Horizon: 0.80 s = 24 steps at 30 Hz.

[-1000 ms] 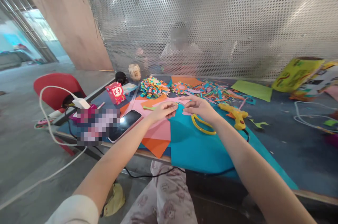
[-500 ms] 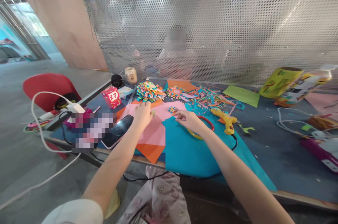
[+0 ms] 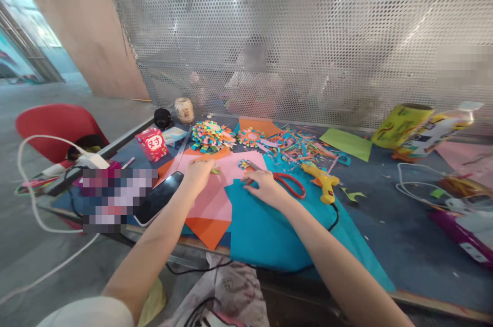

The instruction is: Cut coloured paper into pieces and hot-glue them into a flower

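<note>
Left hand (image 3: pixel 198 173) by narrow green paper scrap (image 3: pixel 216 170), grip unclear; right hand (image 3: pixel 263 186) unclenched over broad blue paper sheet (image 3: pixel 265 237). Scrap likely light, creasable: pinch edge.

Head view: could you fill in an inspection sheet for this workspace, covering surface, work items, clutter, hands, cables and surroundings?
Surface: dark blue tabletop, partly covered by a blue sheet and pink sheets.
Work items: red-handled scissors; small multicoloured paper piece near the blades; yellow glue gun.
Clutter: loose paper strips spread towards the back; phone and red packet on the left.
Hands: left hand over the pink sheets, at a green scrap, grip unclear; right hand over the blue sheet, partly hiding the scissors, grip unclear.
Cables: black cord at the glue gun; white cable looping at far left.
Surroundings: perforated metal panel behind; red chair at left.
</note>
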Each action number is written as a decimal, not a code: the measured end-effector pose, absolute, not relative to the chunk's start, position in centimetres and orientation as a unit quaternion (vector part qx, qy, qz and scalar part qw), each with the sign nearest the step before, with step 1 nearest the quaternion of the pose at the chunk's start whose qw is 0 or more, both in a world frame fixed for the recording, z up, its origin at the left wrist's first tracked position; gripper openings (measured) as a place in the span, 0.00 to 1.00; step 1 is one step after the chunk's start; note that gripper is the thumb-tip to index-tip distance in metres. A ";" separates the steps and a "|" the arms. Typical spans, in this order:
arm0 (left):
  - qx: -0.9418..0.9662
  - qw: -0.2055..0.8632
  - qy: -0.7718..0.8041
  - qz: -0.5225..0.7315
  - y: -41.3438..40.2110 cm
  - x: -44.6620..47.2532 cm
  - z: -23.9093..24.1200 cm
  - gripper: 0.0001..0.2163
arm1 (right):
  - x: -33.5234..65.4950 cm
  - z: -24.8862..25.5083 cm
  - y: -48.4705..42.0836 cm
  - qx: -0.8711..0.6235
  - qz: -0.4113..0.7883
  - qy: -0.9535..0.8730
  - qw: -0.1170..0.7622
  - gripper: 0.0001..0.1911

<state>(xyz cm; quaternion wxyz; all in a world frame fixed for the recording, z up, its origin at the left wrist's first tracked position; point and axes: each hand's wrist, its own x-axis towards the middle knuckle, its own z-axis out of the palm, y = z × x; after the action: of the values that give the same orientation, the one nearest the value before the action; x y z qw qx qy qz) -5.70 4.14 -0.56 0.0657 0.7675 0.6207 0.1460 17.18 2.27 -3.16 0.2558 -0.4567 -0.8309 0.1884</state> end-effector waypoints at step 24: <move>0.593 0.529 0.454 0.403 5.1 -4.6 -3.2 0.16 | 16.6 -3.9 2.4 -0.495 0.193 -0.787 0.316 0.17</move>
<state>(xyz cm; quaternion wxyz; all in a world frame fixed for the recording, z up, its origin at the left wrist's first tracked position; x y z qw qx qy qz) -4.64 5.14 -3.22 0.5288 0.5932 0.4542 0.4028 16.60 2.40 -3.87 0.3157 -0.4945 -0.7866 0.1927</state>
